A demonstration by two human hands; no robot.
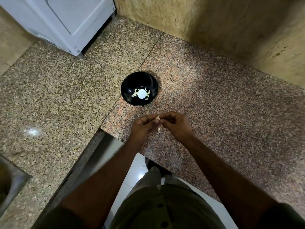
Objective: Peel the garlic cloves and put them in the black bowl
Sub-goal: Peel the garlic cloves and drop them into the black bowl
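A black bowl (139, 80) stands on the granite counter, with several peeled garlic cloves (134, 94) lying around a white spot at its bottom. Just in front of the bowl, my left hand (142, 127) and my right hand (176, 125) meet above the counter. Both pinch a small pale garlic clove (158, 118) between their fingertips. A pale scrap, maybe skin or another clove (159, 129), shows below, between the two hands.
A white appliance (66, 22) stands at the back left of the counter (214, 104). A tiled wall (231, 30) rises at the back right. The counter's front edge has a step-shaped cutout near my body. A metal sink corner (9, 184) shows at the lower left.
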